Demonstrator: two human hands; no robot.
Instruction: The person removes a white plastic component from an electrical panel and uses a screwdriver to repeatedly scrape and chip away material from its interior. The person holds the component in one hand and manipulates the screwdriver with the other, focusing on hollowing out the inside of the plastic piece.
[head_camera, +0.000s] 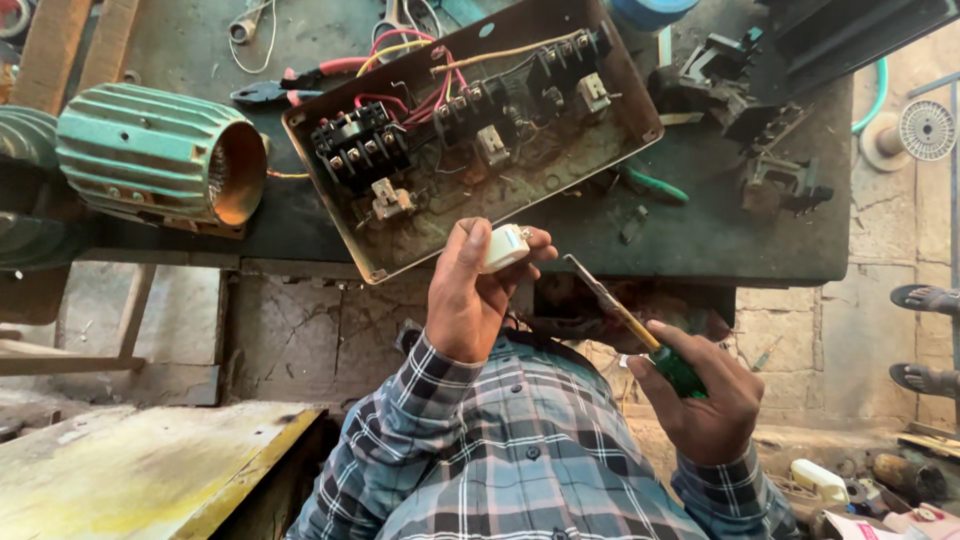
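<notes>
Left hand (470, 295) raised, fingers (478, 240) wrapped around one small white switch (505, 247). Right hand (705, 395) closed on one green-handled screwdriver (640, 335), blade reaching up toward the left fingertips, tip just short of the switch. Beyond the fingers, one open metal box (470, 135) of wired contactors on the dark table (720, 230). Farther left, one green motor housing (160, 155); one pair of red-handled pliers (290, 88).

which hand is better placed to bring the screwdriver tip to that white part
Right. The right hand already grips the screwdriver by its green handle, tip angled toward the small white part pinched in the left hand, which is occupied holding it.
</notes>
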